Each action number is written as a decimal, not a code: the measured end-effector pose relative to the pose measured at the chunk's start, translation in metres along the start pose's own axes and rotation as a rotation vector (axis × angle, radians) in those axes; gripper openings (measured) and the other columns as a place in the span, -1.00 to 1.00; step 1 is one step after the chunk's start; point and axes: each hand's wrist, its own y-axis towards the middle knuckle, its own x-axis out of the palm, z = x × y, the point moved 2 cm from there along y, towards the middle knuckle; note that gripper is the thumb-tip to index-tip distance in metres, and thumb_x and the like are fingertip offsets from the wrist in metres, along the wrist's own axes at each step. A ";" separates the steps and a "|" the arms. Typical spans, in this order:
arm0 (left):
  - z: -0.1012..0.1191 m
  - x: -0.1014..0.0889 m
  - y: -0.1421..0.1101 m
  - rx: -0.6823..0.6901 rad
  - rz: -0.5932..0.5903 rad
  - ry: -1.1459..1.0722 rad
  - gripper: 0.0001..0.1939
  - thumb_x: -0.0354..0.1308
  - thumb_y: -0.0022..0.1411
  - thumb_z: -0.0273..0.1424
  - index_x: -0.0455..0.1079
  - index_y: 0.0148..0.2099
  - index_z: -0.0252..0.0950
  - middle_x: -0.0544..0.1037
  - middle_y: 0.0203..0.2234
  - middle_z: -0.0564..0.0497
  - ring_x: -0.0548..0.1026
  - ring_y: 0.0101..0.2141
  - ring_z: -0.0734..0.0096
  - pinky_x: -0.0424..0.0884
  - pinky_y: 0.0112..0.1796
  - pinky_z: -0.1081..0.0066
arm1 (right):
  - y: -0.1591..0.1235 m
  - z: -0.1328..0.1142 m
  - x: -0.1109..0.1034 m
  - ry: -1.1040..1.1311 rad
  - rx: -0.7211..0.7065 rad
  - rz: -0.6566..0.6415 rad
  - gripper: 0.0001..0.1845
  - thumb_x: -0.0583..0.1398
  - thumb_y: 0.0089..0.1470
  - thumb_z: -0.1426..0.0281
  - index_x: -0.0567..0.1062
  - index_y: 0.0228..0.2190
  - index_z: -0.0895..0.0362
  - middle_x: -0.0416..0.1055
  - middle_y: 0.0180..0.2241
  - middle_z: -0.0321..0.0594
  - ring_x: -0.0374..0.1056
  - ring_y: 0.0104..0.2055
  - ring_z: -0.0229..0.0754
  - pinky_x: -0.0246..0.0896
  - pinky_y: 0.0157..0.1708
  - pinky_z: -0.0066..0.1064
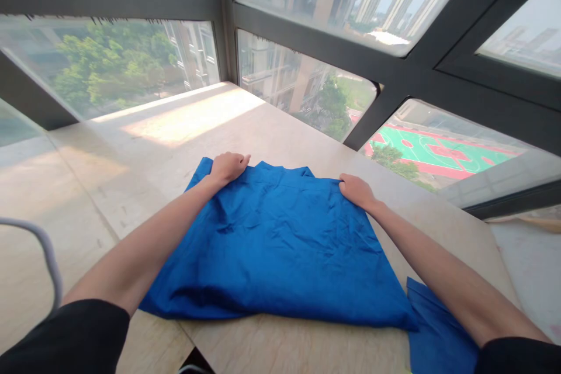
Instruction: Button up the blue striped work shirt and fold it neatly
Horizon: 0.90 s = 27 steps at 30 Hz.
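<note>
A bright blue cloth garment (280,245) lies spread on a pale stone ledge (131,158) in front of me. My left hand (228,166) is closed on the cloth's far left corner, its fingers curled over the edge. My right hand (356,190) grips the far right corner, fingers pinched on the fabric. Both arms reach forward over the cloth. Part of the blue fabric (438,333) hangs off the ledge's near right side under my right forearm.
Large windows with dark frames (394,70) rise right behind the ledge and wrap around its corner. A grey curved cable or tube (48,257) shows at the left edge. Sunlight falls on the far part of the ledge.
</note>
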 end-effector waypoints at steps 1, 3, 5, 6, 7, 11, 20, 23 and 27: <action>0.000 -0.006 0.000 -0.010 0.071 0.007 -0.38 -0.29 0.38 -0.10 0.54 -0.30 -0.29 0.58 -0.33 -0.20 0.52 -0.26 0.07 0.31 -0.29 0.23 | -0.002 0.003 -0.001 -0.026 -0.013 0.034 -0.73 -0.02 0.12 0.49 0.47 -0.32 0.15 0.49 -0.19 -0.04 0.36 -0.15 -0.03 0.07 -0.32 -0.34; 0.006 -0.016 -0.001 0.003 0.225 0.019 -0.41 -0.31 0.41 -0.15 0.52 -0.27 -0.29 0.57 -0.29 -0.18 0.50 -0.22 0.11 0.29 -0.22 0.20 | -0.005 0.007 -0.001 -0.074 -0.048 0.111 -0.72 -0.03 0.13 0.52 0.47 -0.28 0.18 0.47 -0.19 0.00 0.35 -0.12 0.00 0.12 -0.24 -0.31; 0.018 -0.024 -0.003 0.069 0.324 0.029 -0.47 -0.27 0.41 -0.17 0.49 -0.16 -0.30 0.54 -0.19 -0.20 0.46 -0.14 0.09 0.26 -0.13 0.15 | -0.007 0.004 -0.002 -0.081 -0.070 0.199 -0.68 -0.04 0.13 0.55 0.47 -0.21 0.22 0.45 -0.17 0.05 0.33 -0.09 0.02 0.15 -0.14 -0.26; 0.027 -0.025 -0.005 0.115 0.340 0.033 -0.51 -0.23 0.40 -0.17 0.47 -0.09 -0.32 0.52 -0.13 -0.22 0.43 -0.10 0.06 0.24 -0.09 0.13 | -0.008 -0.001 -0.002 -0.059 -0.076 0.251 -0.67 -0.05 0.14 0.54 0.46 -0.16 0.24 0.44 -0.14 0.07 0.32 -0.07 0.04 0.16 -0.10 -0.23; 0.036 -0.024 -0.008 0.163 0.337 0.034 -0.53 -0.19 0.39 -0.16 0.43 -0.03 -0.34 0.49 -0.07 -0.24 0.41 -0.06 0.04 0.23 -0.07 0.12 | -0.009 -0.009 -0.003 -0.022 -0.087 0.312 -0.65 -0.04 0.17 0.52 0.44 -0.11 0.26 0.42 -0.10 0.09 0.31 -0.04 0.05 0.16 -0.06 -0.20; 0.070 -0.005 -0.023 0.376 0.186 0.012 -0.46 -0.18 0.39 -0.08 0.35 0.11 -0.36 0.40 0.08 -0.26 0.36 0.04 0.05 0.23 0.01 0.14 | -0.015 -0.057 -0.006 0.109 -0.237 0.478 -0.53 -0.02 0.28 0.27 0.36 0.07 0.32 0.25 0.15 0.17 0.15 0.20 0.10 0.05 0.17 -0.11; 0.069 0.043 -0.032 0.390 -0.057 -0.026 -0.23 -0.36 0.36 0.09 0.08 0.38 -0.30 0.07 0.34 -0.19 -0.03 0.34 0.09 -0.14 0.28 0.06 | -0.008 -0.100 0.037 0.108 -0.270 0.155 -0.26 -0.16 0.31 0.00 0.15 0.30 0.22 -0.05 0.35 0.06 -0.12 0.37 0.15 -0.17 0.30 0.00; 0.058 0.041 -0.027 0.368 -0.072 -0.008 -0.17 -0.37 0.34 0.13 0.04 0.40 -0.33 0.03 0.36 -0.20 -0.05 0.35 0.06 -0.13 0.28 0.08 | -0.007 -0.091 0.040 0.093 -0.269 0.150 -0.23 -0.18 0.30 -0.04 0.09 0.32 0.20 -0.13 0.37 0.06 -0.14 0.39 0.14 -0.18 0.31 -0.03; 0.046 0.038 -0.022 0.361 -0.084 0.014 -0.20 -0.36 0.35 0.11 0.03 0.40 -0.32 0.05 0.35 -0.21 -0.01 0.34 0.07 -0.12 0.28 0.11 | -0.007 -0.084 0.038 0.075 -0.263 0.158 -0.23 -0.17 0.30 -0.03 0.09 0.32 0.20 -0.10 0.36 0.10 -0.10 0.37 0.14 -0.16 0.30 -0.04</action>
